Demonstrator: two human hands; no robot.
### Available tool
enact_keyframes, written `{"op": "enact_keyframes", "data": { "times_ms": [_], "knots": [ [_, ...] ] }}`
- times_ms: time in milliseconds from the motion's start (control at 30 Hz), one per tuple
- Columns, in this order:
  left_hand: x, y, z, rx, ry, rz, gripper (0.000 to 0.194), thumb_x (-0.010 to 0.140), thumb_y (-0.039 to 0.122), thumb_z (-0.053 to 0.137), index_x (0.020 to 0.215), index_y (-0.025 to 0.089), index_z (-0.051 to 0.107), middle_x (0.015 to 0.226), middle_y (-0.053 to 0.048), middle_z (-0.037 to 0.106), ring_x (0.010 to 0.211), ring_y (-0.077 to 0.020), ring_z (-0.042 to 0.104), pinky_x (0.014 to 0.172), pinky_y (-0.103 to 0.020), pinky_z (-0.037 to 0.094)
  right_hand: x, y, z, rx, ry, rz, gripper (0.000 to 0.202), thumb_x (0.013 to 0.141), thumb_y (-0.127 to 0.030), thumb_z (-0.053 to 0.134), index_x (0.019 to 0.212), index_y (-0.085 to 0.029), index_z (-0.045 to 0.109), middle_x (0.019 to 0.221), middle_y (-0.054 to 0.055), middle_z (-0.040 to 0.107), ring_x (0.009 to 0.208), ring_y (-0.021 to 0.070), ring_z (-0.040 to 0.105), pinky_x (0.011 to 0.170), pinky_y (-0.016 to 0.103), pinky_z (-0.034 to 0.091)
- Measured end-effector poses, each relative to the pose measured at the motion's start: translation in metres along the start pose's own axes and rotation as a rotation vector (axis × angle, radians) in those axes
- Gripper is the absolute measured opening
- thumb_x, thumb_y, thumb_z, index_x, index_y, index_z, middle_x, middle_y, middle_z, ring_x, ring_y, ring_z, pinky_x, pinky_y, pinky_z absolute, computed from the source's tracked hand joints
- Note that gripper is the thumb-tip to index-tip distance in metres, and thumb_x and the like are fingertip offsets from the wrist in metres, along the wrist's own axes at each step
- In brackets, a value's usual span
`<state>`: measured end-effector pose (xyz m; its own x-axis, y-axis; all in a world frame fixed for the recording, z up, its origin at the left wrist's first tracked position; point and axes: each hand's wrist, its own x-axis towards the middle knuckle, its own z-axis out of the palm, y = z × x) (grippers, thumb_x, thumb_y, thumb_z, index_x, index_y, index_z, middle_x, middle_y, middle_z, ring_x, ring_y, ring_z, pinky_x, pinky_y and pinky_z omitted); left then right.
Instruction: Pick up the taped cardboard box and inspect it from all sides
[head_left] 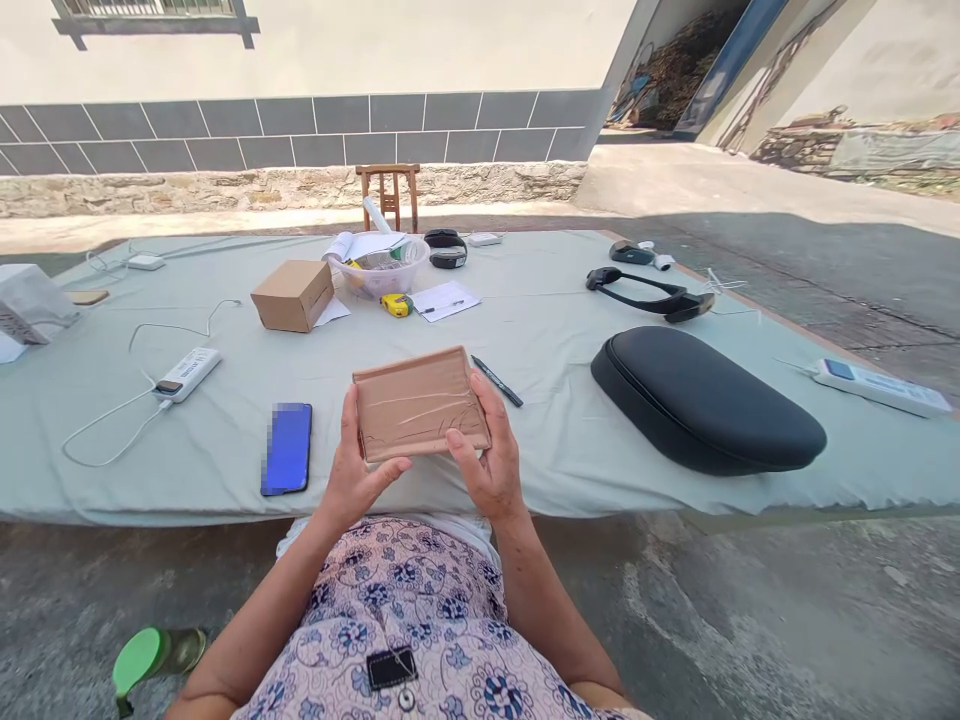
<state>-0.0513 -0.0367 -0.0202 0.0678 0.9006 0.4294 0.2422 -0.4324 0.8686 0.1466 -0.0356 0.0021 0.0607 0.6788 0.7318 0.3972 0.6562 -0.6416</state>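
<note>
A flat brown cardboard box (420, 400), its top creased and wrapped in clear tape or film, is held up over the front edge of the table. My left hand (355, 470) grips its left side, the thumb along the lower edge. On the right side, my right hand (487, 455) is wrapped round the corner with its thumb on the box's face. Just behind the box lies a black marker (496, 381). A phone (287, 448) with a blue screen rests left of my left hand.
On the cloth-covered table stand a larger cardboard box (293, 296), a plastic basket (382, 275) of items, a yellow tape measure (396, 305) and paper with a pen (445, 306). To the right are a black case (705, 400), a black headset (649, 295) and a power strip (881, 387).
</note>
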Motion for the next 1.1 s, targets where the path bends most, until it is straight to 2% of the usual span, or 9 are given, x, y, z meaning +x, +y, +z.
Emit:
{"op": "enact_keyframes", "data": {
  "times_ms": [67, 167, 300, 400, 567, 800, 967, 1100],
  "knots": [
    [-0.001, 0.002, 0.003, 0.038, 0.016, 0.018, 0.100, 0.082, 0.052, 0.074, 0.159, 0.034, 0.014, 0.166, -0.013, 0.025, 0.151, -0.0301, 0.031, 0.122, -0.047, 0.031, 0.000, 0.000, 0.003, 0.026, -0.008, 0.003, 0.061, 0.096, -0.030, 0.055, 0.154, -0.033, 0.035, 0.161, 0.006, 0.039, 0.150, 0.0267, 0.037, 0.124, 0.051, 0.033],
    [0.000, 0.007, -0.001, 0.072, 0.056, 0.083, 0.089, 0.085, 0.048, 0.071, 0.157, 0.033, 0.022, 0.164, -0.010, 0.031, 0.150, -0.0297, 0.033, 0.122, -0.045, 0.032, -0.003, 0.002, 0.011, 0.103, -0.005, 0.027, 0.061, 0.097, -0.033, 0.054, 0.155, -0.034, 0.033, 0.163, 0.005, 0.036, 0.150, 0.0269, 0.035, 0.124, 0.051, 0.033],
    [0.008, 0.011, -0.011, 0.123, 0.081, 0.125, 0.089, 0.082, 0.047, 0.075, 0.156, 0.034, 0.026, 0.162, -0.009, 0.036, 0.150, -0.0297, 0.034, 0.123, -0.045, 0.031, -0.007, 0.011, 0.025, 0.201, 0.012, 0.120, 0.063, 0.097, -0.040, 0.052, 0.155, -0.031, 0.031, 0.164, 0.006, 0.034, 0.151, 0.0270, 0.035, 0.123, 0.050, 0.034],
    [0.015, 0.011, -0.009, 0.125, 0.073, 0.071, 0.091, 0.079, 0.052, 0.076, 0.155, 0.032, 0.030, 0.160, -0.010, 0.038, 0.149, -0.0306, 0.036, 0.122, -0.046, 0.032, -0.010, 0.019, 0.034, 0.223, 0.035, 0.195, 0.064, 0.096, -0.042, 0.054, 0.154, -0.030, 0.033, 0.162, 0.007, 0.036, 0.150, 0.0264, 0.036, 0.123, 0.049, 0.035],
    [0.021, 0.015, 0.005, 0.117, 0.050, 0.004, 0.084, 0.081, 0.049, 0.074, 0.153, 0.031, 0.034, 0.162, -0.010, 0.035, 0.153, -0.0299, 0.028, 0.125, -0.048, 0.026, -0.010, 0.031, 0.037, 0.257, 0.174, 0.290, 0.063, 0.091, -0.043, 0.059, 0.149, -0.027, 0.040, 0.152, 0.012, 0.048, 0.140, 0.0273, 0.049, 0.115, 0.047, 0.044],
    [0.029, 0.023, 0.009, 0.068, 0.080, -0.075, 0.081, 0.081, 0.038, 0.075, 0.152, 0.032, 0.036, 0.164, -0.007, 0.032, 0.152, -0.0289, 0.029, 0.124, -0.047, 0.027, 0.000, 0.025, 0.030, 0.149, 0.109, 0.362, 0.086, 0.074, -0.045, 0.079, 0.148, -0.024, 0.039, 0.151, 0.014, 0.047, 0.137, 0.0310, 0.050, 0.113, 0.051, 0.045],
    [0.031, 0.022, 0.008, 0.007, 0.051, -0.074, 0.075, 0.085, 0.037, 0.068, 0.153, 0.030, 0.034, 0.165, -0.006, 0.029, 0.155, -0.0278, 0.023, 0.126, -0.047, 0.025, 0.003, 0.028, 0.031, 0.156, 0.099, 0.295, 0.065, 0.091, -0.043, 0.060, 0.149, -0.024, 0.038, 0.154, 0.013, 0.046, 0.142, 0.0267, 0.046, 0.116, 0.047, 0.041],
    [0.032, 0.021, 0.005, 0.013, 0.045, -0.095, 0.062, 0.094, 0.035, 0.053, 0.153, 0.029, 0.036, 0.166, -0.005, 0.028, 0.155, -0.0257, 0.023, 0.127, -0.046, 0.020, 0.003, 0.034, 0.028, 0.124, 0.108, 0.268, 0.051, 0.099, -0.040, 0.043, 0.147, -0.024, 0.044, 0.152, 0.010, 0.050, 0.143, 0.0241, 0.044, 0.120, 0.046, 0.036]
  ]
}}
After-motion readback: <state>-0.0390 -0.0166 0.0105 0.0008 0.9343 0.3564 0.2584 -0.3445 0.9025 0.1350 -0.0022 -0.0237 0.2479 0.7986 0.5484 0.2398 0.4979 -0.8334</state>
